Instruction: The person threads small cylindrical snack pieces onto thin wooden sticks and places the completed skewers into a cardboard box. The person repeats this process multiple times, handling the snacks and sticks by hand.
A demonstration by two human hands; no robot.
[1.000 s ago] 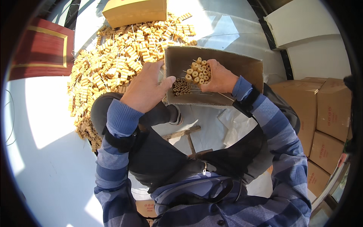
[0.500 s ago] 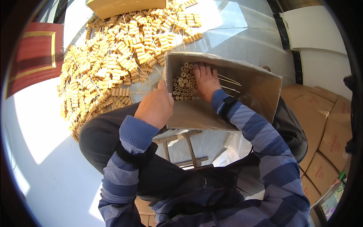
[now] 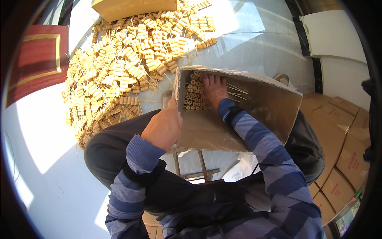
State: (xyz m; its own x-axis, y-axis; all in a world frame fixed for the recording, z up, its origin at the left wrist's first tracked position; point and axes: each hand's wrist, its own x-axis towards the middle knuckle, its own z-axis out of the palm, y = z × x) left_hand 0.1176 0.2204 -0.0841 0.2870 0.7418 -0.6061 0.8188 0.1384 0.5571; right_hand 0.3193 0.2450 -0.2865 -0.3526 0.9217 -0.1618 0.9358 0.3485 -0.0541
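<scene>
An open cardboard box point(image 3: 238, 137) rests across my lap, its mouth facing me. Against its left wall stand several rows of tan, hollow-centred rolls point(image 3: 194, 92) threaded on thin sticks, ends toward me. My right hand point(image 3: 215, 91) is inside the box, fingers stretched out and lying flat against the right side of the stacked rolls. Thin pale sticks point(image 3: 237, 91) stick out to the right beyond that hand. My left hand point(image 3: 164, 126) is closed on the box's left edge, thumb up along the rim; its fingertips are hidden behind the wall.
A large heap of skewered tan rolls point(image 3: 123, 67) spreads over the floor at the left, with another cardboard box point(image 3: 133, 8) behind it. Closed cartons point(image 3: 332, 123) are piled at the right. Under the box shows a wooden stool frame point(image 3: 203, 165). A red panel point(image 3: 39, 59) stands far left.
The box's near edge has come down toward me, and its mouth shows more openly. My right hand stays against the rolls; my left keeps its grip on the edge.
</scene>
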